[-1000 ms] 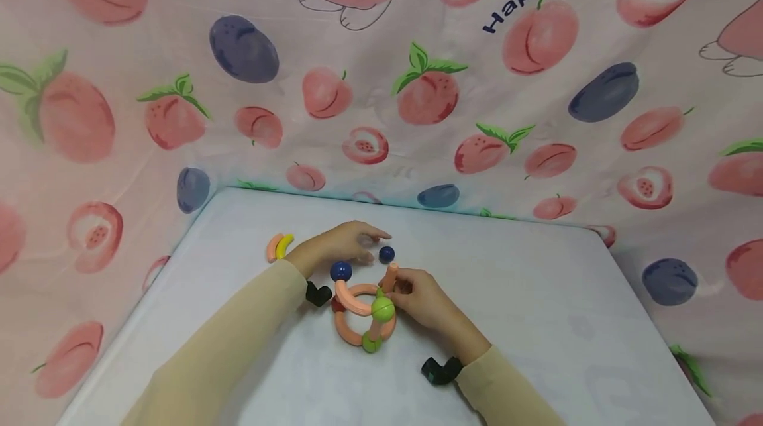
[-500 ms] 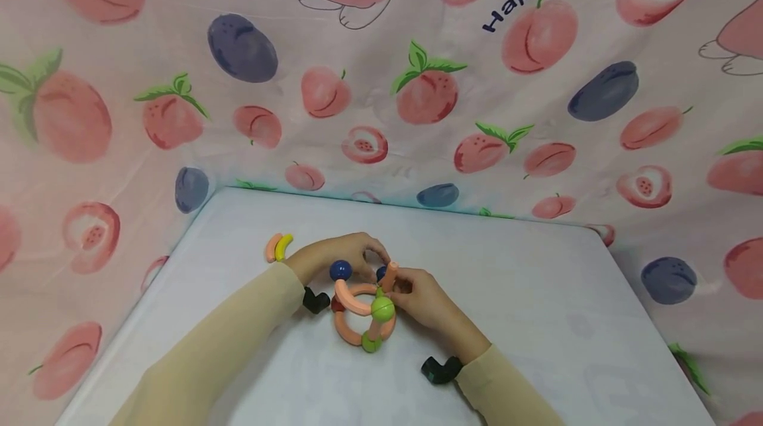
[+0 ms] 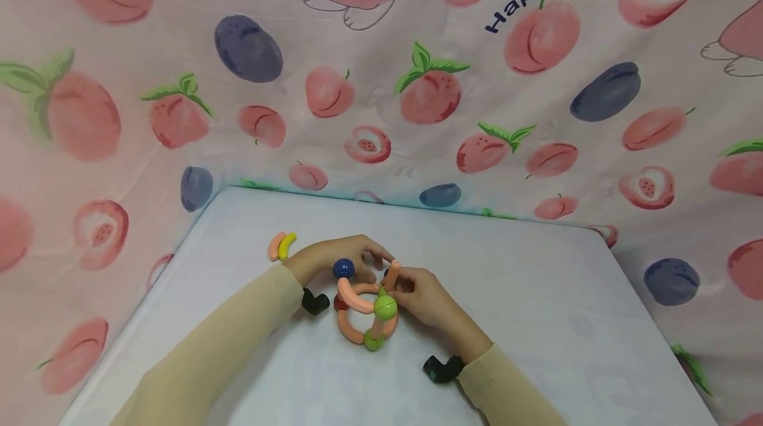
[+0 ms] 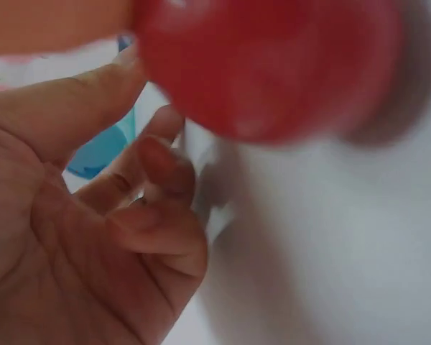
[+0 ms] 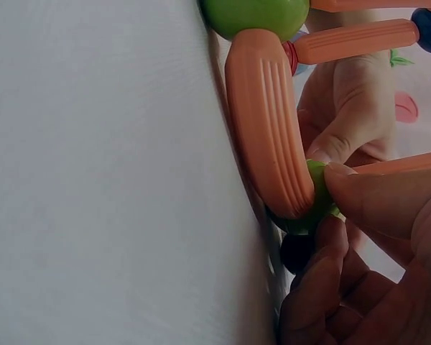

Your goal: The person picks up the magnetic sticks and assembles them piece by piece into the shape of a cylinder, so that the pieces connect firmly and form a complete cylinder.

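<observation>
A magnetic stick-and-ball toy stands on the white table: a ring of curved orange sticks [image 3: 350,328], green balls [image 3: 385,307], a red ball [image 4: 266,65] and a raised blue ball [image 3: 343,268]. My right hand [image 3: 423,293] pinches a green ball [image 5: 318,194] at the ring's far right, under an upright orange stick [image 3: 391,275]. Behind the ring, my left hand [image 3: 352,255] curls its fingers and thumb around a loose dark blue ball [image 5: 297,253], mostly hidden in the head view. That ball sits close against the pinched green one.
One curved orange stick [image 3: 277,246] and a yellow curved stick [image 3: 287,246] lie together at the table's back left, beyond the left forearm. A fruit-print cloth [image 3: 381,81] hangs behind the table [image 3: 536,293]. Black wrist cameras [image 3: 442,369] sit on both wrists.
My left hand has come down from beside the loose blue ball, closed its fingers on it and brought it toward the toy's green ball. The right hand has stayed in place.
</observation>
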A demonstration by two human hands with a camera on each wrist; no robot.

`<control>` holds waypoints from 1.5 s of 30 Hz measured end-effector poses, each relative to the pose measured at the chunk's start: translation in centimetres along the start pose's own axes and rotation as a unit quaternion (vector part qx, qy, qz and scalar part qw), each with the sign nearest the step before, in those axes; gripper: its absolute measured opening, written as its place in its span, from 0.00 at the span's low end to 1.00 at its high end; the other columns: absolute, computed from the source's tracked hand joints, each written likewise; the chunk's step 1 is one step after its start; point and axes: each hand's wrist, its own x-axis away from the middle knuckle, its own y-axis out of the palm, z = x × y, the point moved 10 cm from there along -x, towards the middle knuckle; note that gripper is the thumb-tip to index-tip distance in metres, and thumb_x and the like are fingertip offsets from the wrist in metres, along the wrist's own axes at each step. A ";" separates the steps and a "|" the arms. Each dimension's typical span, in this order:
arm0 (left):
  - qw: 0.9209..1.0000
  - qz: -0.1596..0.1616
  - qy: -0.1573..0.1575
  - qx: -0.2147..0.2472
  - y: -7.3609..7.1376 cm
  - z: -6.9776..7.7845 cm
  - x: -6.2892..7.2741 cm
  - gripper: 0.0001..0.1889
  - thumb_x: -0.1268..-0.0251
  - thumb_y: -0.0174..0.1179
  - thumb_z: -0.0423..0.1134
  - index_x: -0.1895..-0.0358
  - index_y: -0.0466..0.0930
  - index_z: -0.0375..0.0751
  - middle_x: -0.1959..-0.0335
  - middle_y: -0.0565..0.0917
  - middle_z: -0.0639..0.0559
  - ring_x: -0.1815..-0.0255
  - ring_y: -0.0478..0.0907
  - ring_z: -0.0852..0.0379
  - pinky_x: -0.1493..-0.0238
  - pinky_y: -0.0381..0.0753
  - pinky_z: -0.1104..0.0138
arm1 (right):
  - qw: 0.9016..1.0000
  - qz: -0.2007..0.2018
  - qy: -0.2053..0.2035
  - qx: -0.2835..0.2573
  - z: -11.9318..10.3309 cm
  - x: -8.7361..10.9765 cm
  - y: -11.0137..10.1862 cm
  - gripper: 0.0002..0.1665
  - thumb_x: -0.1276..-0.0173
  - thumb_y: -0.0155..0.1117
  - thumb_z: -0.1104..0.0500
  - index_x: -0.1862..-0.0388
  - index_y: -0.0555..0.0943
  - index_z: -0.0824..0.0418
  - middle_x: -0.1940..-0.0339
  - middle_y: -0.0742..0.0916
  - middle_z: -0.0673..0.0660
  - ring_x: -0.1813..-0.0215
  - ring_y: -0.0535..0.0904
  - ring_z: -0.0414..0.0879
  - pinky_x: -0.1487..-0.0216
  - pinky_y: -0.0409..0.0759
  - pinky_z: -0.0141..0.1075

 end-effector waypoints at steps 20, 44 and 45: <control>0.998 0.046 -0.023 -0.035 -2.0 -0.9 0.9 0.10 0.30 0.73 0.37 0.49 0.90 0.49 0.49 0.89 0.57 0.45 0.81 0.54 0.36 0.79 0.54 | 1.000 -0.008 -0.005 0.014 0.0 -0.3 -0.2 0.11 0.28 0.73 0.63 0.50 0.91 0.50 0.70 0.83 0.49 0.65 0.76 0.44 0.64 0.74 0.33; 0.989 0.115 0.085 0.029 -6.2 6.4 6.3 0.14 0.25 0.68 0.35 0.40 0.88 0.49 0.42 0.89 0.52 0.42 0.87 0.51 0.45 0.87 0.59 | 0.996 -0.081 -0.039 0.005 -1.8 -3.5 1.4 0.13 0.27 0.75 0.54 0.46 0.91 0.52 0.66 0.88 0.49 0.60 0.79 0.46 0.57 0.78 0.35; 0.990 0.110 0.086 0.029 -6.1 6.5 6.3 0.14 0.25 0.68 0.35 0.40 0.89 0.48 0.42 0.89 0.52 0.40 0.86 0.51 0.44 0.87 0.59 | 0.996 -0.083 -0.039 0.001 -1.8 -3.5 1.5 0.13 0.27 0.75 0.53 0.46 0.91 0.53 0.65 0.87 0.49 0.59 0.79 0.47 0.57 0.78 0.35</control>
